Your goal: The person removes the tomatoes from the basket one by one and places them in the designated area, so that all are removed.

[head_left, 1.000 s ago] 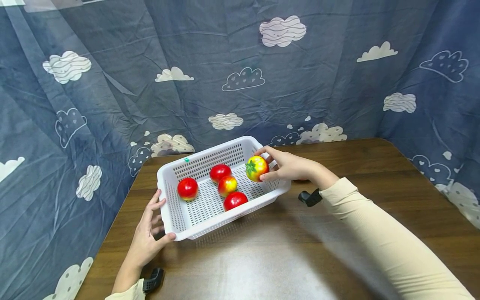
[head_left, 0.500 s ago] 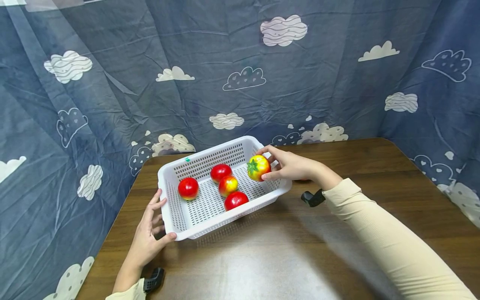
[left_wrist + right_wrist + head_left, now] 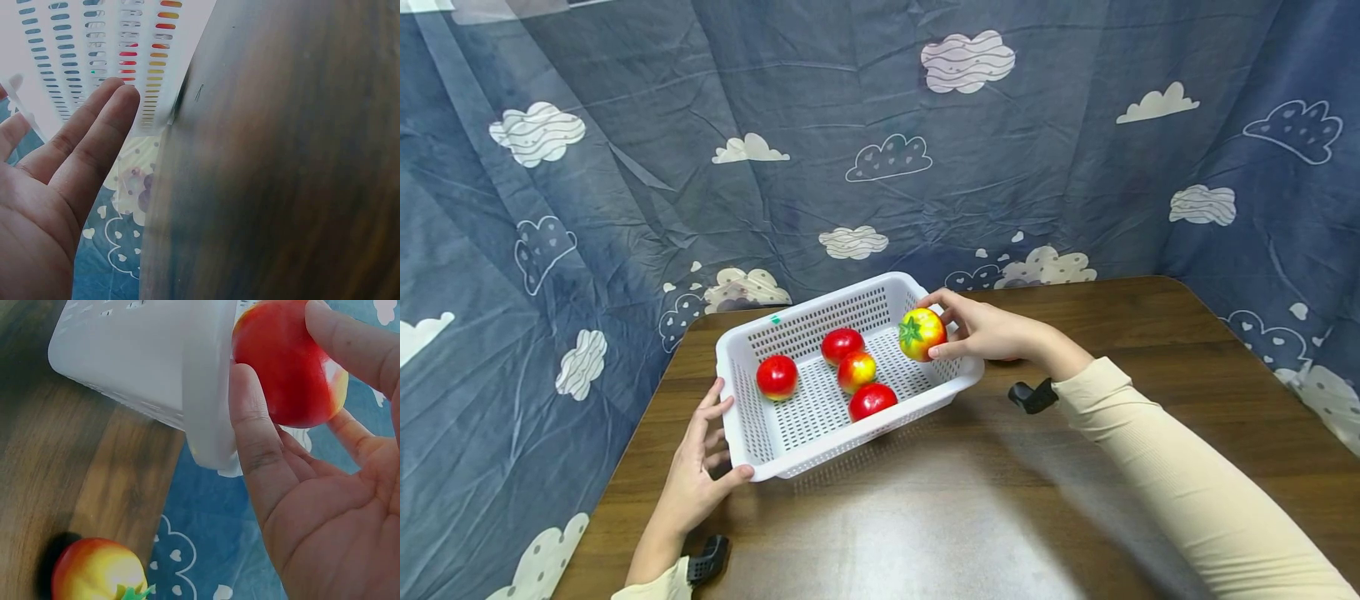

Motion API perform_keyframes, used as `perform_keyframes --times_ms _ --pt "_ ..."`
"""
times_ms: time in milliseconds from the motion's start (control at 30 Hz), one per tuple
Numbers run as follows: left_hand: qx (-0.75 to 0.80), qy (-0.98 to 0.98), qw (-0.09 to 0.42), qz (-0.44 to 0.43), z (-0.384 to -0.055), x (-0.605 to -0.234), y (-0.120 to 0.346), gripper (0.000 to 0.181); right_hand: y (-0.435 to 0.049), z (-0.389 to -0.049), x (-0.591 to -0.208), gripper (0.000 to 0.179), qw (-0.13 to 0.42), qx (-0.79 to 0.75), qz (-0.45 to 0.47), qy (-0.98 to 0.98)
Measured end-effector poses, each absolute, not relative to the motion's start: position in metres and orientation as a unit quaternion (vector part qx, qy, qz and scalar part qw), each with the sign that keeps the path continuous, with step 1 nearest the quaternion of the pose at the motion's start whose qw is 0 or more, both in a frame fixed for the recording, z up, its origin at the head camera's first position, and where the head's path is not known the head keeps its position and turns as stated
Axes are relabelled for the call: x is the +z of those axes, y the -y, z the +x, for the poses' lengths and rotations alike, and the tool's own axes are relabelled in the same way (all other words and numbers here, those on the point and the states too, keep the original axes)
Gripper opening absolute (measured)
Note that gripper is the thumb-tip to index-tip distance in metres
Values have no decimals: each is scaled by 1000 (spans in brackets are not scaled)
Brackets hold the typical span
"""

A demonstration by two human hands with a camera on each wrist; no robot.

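My right hand holds a red and yellow tomato with a green star-shaped calyx, over the right end of a white perforated basket. Seen from the right wrist, thumb and fingers spread round this tomato, close by the basket rim. My left hand touches the basket's left end, fingers along the rim and thumb by the near corner. The left wrist view shows two straight fingers at the slotted wall. Inside the basket lie several glossy fruits, including a red one and a red-yellow one.
Another red-yellow tomato lies on the wooden table outside the basket's right end, mostly hidden by the right hand in the head view. A blue curtain with white clouds hangs behind the table.
The right hand has moved slightly right with the tomato, toward the basket's right end. The left hand, the basket and the fruits inside keep their places.
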State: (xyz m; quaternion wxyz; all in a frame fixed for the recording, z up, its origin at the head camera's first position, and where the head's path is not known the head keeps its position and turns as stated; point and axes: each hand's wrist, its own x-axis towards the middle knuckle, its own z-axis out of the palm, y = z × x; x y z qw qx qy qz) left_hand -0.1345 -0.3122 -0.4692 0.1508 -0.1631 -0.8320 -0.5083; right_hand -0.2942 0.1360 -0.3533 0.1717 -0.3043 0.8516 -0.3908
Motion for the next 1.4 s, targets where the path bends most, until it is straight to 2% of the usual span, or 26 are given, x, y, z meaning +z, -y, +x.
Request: perform_keyframes --times_ms 767,1400 --pt "-508 833 147 -160 -134 -468 312 97 -143 -296 -357 70 179 -400 -298 -848" --pt "-503 834 151 -167 -135 -469 313 97 -158 -295 -352 70 162 -423 -292 -842"
